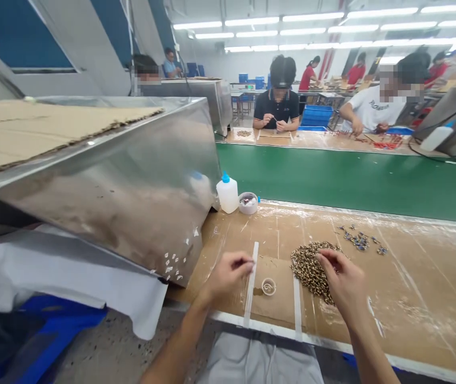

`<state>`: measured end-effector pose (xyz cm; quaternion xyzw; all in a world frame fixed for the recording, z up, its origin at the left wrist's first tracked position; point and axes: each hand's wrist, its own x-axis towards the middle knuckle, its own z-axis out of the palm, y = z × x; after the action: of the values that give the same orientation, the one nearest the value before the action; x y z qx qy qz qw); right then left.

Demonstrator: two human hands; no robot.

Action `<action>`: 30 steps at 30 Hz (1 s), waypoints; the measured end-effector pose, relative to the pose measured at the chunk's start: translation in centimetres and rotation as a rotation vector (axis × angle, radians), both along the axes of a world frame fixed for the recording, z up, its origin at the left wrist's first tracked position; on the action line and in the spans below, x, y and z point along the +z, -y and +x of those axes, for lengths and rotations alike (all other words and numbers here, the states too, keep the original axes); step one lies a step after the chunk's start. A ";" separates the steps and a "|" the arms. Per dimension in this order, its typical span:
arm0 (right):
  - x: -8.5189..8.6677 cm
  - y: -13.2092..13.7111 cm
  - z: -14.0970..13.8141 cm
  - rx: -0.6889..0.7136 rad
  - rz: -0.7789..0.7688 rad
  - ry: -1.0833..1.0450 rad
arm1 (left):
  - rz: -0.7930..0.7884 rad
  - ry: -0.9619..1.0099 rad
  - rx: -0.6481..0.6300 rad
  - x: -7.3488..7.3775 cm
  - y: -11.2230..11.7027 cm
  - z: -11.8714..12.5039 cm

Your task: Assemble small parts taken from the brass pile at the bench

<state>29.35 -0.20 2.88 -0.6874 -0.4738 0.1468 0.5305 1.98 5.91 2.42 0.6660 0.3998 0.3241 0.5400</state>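
Cloth [260, 360], pale grey, covers the person's lap at the near edge of the table [415, 288]; the left hand [231, 272] hangs above the board by the left tape strip [250, 290], thumb and fingertips brought together, though I cannot tell whether anything tiny sits between them; the right hand [343, 277] is bent over the right side of the pile [310, 266], thumb and forefinger close together, and I cannot tell whether they grip a piece.

Between the hands a card [278, 312] lies flat, with the right tape strip [297, 309] along its other side; a small round cup [268, 295] stands on it, its contents too small to make out; the pile, small brassy parts heaped thick, sits just right of the card; beyond it, blue-tinged bits [359, 241] lie scattered.

To the left stands a metal box [132, 176], cardboard [44, 128] on top; near its far corner are a blue-capped bottle [228, 194] and, just beside it, a tape roll [248, 210]; past these runs a green belt [351, 178]; across it sit a co-worker in dark [276, 109] and another in white [380, 109].
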 end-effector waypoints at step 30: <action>-5.2 -11.2 -1.6 0.266 -0.237 -0.446 | 0.238 -0.159 -0.056 -5.3 -10.9 8.4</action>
<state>27.78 10.95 -2.36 -0.6271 -0.4109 0.4170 0.5138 10.42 16.82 -2.83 0.7598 0.3814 0.3004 0.4324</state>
